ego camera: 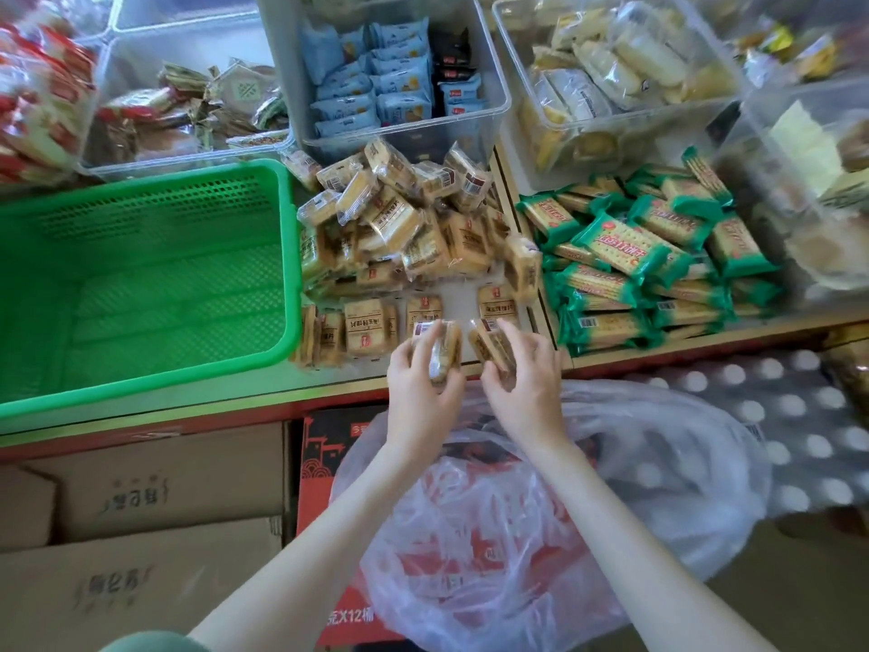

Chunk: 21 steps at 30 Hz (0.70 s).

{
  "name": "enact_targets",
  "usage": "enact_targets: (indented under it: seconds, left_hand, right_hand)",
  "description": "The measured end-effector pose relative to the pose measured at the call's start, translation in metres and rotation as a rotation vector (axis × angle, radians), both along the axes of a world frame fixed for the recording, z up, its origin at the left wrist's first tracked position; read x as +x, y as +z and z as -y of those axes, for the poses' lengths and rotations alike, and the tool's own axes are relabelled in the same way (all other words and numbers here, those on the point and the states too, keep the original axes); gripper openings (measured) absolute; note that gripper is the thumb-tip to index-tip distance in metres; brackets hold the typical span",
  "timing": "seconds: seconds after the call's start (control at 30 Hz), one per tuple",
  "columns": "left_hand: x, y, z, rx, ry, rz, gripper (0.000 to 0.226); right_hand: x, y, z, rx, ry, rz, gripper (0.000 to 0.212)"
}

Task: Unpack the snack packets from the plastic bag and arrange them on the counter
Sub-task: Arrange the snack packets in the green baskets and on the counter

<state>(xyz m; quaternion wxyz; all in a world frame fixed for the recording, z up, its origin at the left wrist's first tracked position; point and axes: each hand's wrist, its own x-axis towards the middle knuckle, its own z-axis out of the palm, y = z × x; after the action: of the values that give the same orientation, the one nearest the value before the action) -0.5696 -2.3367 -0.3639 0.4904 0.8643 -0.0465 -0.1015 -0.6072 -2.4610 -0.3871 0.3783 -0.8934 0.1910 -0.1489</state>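
A clear plastic bag [541, 520] lies open below the counter's front edge, over a red carton. My left hand [421, 383] grips a tan snack packet [439, 348] at the counter edge. Beside it, my right hand [522, 383] holds another tan snack packet [491, 343]. Both packets sit just above the counter [458, 298]. Right behind them a short row of upright tan packets [371, 324] stands along the front. Farther back, a loose heap of the same packets [404, 218] is piled up.
An empty green basket [141, 280] fills the counter's left. Green cracker packets [649, 261] are stacked to the right, past a wooden divider. Clear bins [390, 63] of other snacks stand at the back. Cardboard boxes [141, 510] sit below the counter.
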Motion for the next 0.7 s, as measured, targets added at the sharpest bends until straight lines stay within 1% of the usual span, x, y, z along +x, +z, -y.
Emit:
enact_targets:
  seconds: [0.07, 0.17, 0.23, 0.3, 0.37, 0.5, 0.7]
  left_hand:
    - [-0.002, 0.011, -0.015, -0.098, 0.005, -0.018, 0.056]
    - [0.0, 0.021, -0.045, -0.281, 0.001, -0.074, 0.055]
    - [0.0, 0.028, -0.07, -0.453, -0.017, -0.141, 0.058]
    - [0.001, 0.038, -0.099, -0.553, -0.028, -0.164, 0.056]
    - [0.008, 0.046, -0.137, -0.556, -0.023, -0.15, 0.055]
    - [0.033, 0.062, -0.241, -0.51, -0.014, -0.117, 0.055]
    - [0.087, 0.088, -0.444, -0.455, 0.008, -0.097, 0.052]
  right_hand:
    - [-0.003, 0.01, -0.014, 0.104, 0.038, 0.039, 0.054]
    - [0.0, 0.027, -0.042, 0.23, 0.137, 0.038, 0.056]
    - [0.006, 0.04, -0.067, 0.402, 0.239, 0.005, 0.058]
    - [0.015, 0.054, -0.096, 0.592, 0.307, -0.019, 0.061]
    - [0.025, 0.063, -0.127, 0.695, 0.346, -0.022, 0.061]
    - [0.053, 0.081, -0.213, 0.752, 0.454, -0.047, 0.061]
    - [0.123, 0.113, -0.399, 0.805, 0.645, -0.098, 0.043]
